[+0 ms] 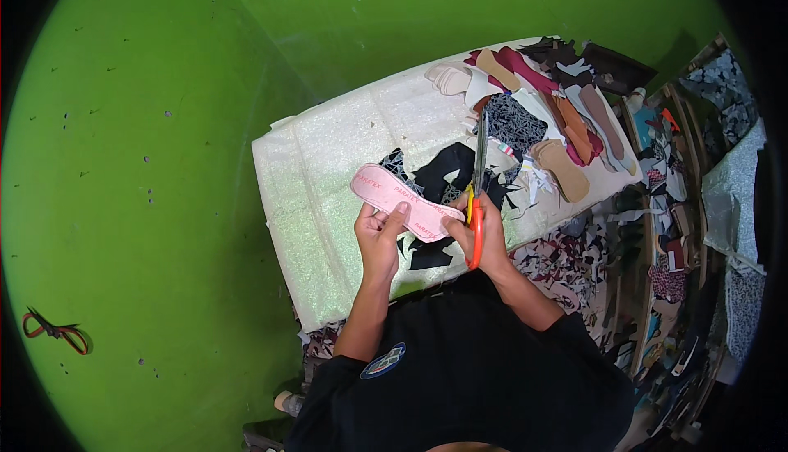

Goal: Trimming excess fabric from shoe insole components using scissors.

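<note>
The pale table [328, 152] bears soles [563, 173] and scraps [446, 165].

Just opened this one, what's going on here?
A person holds a pink sole-shaped piece in the left hand. The right hand grips scissors, its thumb at the piece's right end. Black scraps lie on the pale sheet beyond, with tan sole-shaped pieces to the right.

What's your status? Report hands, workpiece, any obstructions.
Left hand gripping pink, elongated, sole-shaped piece. Right hand holding metal scissors with orange-and-yellow handles, thumb on piece's right end. Close by: irregular black fabric scraps, just beyond the piece.
</note>
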{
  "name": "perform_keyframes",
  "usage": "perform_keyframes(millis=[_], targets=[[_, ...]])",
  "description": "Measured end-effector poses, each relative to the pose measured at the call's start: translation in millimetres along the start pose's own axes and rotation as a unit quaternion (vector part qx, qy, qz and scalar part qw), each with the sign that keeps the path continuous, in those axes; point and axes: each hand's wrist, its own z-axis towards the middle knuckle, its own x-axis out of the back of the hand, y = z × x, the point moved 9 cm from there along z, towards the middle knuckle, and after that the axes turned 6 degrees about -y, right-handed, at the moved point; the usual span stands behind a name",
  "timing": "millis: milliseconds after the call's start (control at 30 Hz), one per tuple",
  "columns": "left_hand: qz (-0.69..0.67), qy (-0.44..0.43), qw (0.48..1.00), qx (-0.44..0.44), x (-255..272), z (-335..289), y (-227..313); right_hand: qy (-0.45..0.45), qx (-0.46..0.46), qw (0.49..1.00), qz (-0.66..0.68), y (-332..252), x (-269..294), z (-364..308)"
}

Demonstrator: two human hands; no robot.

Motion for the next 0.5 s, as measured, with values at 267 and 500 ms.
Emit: perform_keyframes(millis=[267,500], targets=[[0.044,0.015,0.999,0.001,15,9,9,0.014,0.015,1.0,-0.006,-6,-2,5],[0.091,0.015,0.996,-0.017,18,18,17,0.016,-0.001,0.999,-0.038,-4,-6,12]])
